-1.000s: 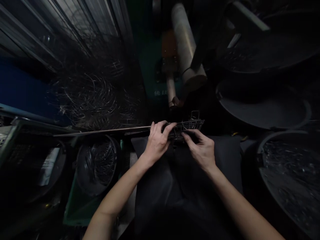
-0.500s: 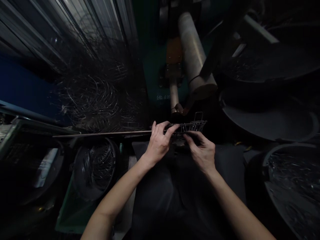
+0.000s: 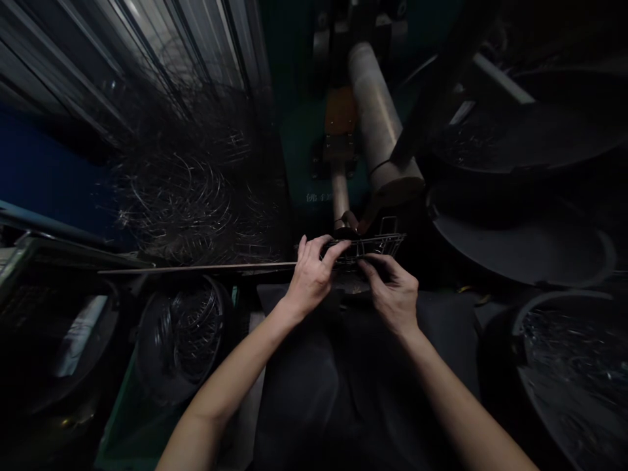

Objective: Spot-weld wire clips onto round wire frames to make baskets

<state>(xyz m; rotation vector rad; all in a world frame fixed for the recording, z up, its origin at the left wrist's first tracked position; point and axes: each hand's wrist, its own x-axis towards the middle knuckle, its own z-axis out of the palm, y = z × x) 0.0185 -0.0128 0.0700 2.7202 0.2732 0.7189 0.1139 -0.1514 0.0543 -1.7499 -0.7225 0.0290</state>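
Observation:
A small wire basket (image 3: pixel 388 244) of thin metal rods, with an upright loop on its far side, is between my two hands just below the machine's lower electrode arm (image 3: pixel 339 196). My left hand (image 3: pixel 312 273) grips its left part, thumb and fingers closed over the wires. My right hand (image 3: pixel 395 291) pinches at the near edge with thumb and forefinger; whether a small piece is between those fingertips is too dark to tell. The thick metal cylinder (image 3: pixel 380 118) of the machine reaches down behind the basket.
A thin board edge (image 3: pixel 206 267) runs left from my left hand. Tangled wire pieces (image 3: pixel 191 196) lie behind it. A round tub (image 3: pixel 216 327) of wire rings stands lower left over a green crate (image 3: pixel 118 418). Dark basins (image 3: pixel 520 261) and a tub of small metal parts (image 3: pixel 579 347) line the right.
The view has shifted slightly, so the machine appears a little lower. Both hands keep their hold at the basket, which sits nearer the electrode tip in view.

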